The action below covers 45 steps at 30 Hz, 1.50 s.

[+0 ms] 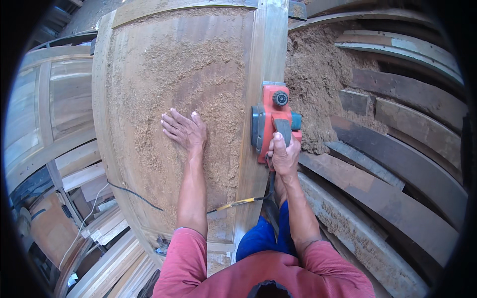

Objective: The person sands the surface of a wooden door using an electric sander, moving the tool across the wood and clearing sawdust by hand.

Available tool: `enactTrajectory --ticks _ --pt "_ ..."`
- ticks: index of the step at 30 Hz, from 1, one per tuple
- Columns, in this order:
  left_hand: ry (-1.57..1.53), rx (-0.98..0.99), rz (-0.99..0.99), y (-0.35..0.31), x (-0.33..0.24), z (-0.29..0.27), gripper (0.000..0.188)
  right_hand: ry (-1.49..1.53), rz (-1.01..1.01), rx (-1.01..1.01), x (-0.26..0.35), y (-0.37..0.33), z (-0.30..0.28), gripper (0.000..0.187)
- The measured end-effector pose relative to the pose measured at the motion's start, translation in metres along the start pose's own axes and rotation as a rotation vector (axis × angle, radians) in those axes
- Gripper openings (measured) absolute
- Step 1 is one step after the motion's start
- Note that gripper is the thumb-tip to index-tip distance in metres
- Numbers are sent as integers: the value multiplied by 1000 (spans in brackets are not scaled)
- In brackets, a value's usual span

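A wooden panel door point(169, 54) lies flat in front of me, its recessed panel strewn with wood shavings point(191, 62). On the right edge rail of the door sits a red electric planer point(271, 107) with a black front knob. My right hand point(284, 154) is wrapped round the planer's rear handle. Over the shavings, my left hand point(186, 130) rests palm down with its fingers stretched out. From the planer's back end runs a dark power cord point(272, 185); a yellow-wrapped stretch of cord point(238, 203) crosses the door under my left forearm.
Stacked boards point(397, 109) fill the right side, with a heap of shavings point(318, 79) beside the door. Another panelled door point(47, 104) lies to the left. Below it are wood strips point(114, 263) and a thin white cable point(82, 226).
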State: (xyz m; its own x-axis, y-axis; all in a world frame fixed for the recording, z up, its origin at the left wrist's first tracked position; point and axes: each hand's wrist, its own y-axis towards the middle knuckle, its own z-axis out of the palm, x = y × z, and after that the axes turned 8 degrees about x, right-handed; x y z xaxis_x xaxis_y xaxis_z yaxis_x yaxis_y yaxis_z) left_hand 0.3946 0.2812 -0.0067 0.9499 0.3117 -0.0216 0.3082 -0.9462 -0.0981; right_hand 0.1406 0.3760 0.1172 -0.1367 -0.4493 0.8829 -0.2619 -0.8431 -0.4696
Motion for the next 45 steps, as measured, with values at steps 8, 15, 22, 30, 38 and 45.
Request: enactTrajectory --ticks 8,15,22,30,38,45 --pt "14 39 -19 0 -2 -5 84 12 -24 -17 15 29 5 48" --pt "-7 71 -26 0 -3 -7 86 82 -37 -40 32 61 14 48" --pt "-8 27 -5 0 -2 -6 86 29 -87 -27 43 95 14 47" --pt "21 12 -4 -1 1 -3 87 -25 -65 -29 55 132 16 46" --pt "12 8 3 1 0 -2 89 -16 -121 -41 79 175 13 45" --pt "15 50 -10 2 -5 -8 87 -26 -156 -52 105 203 13 45"
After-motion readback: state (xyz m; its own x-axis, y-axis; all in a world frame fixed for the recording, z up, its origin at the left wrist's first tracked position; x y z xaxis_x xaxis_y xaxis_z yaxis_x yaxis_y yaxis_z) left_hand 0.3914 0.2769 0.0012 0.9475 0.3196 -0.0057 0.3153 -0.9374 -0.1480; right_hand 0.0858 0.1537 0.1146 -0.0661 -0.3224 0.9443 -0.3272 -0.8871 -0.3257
